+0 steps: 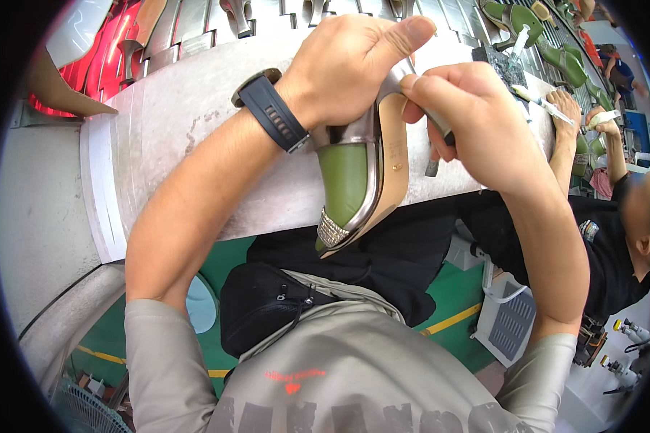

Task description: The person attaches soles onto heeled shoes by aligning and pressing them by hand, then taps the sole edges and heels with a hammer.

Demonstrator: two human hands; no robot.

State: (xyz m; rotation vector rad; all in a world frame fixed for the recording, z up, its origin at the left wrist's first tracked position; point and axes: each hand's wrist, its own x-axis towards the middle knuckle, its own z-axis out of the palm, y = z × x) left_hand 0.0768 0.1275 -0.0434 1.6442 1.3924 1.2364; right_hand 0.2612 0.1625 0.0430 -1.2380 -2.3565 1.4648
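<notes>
- One shoe [344, 180] is held over the bench's near edge, toe toward the wearer and slightly left, heel end away; its long axis runs roughly near to far, sole facing right.
- The left hand [347, 68] grips its rear half, thumb extended; its fingertips are hidden.
- The right hand [484, 119] is curled round a tool [438, 126], thumb at the heel end.
- Hands cover the heel and most of the tool; whether the shoe touches the bench, I cannot tell.
- Pale, stained bench [173, 162]; slatted metal conveyor [195, 43] beyond; green floor [451, 350]; black-clad co-worker [592, 267] at right.
</notes>
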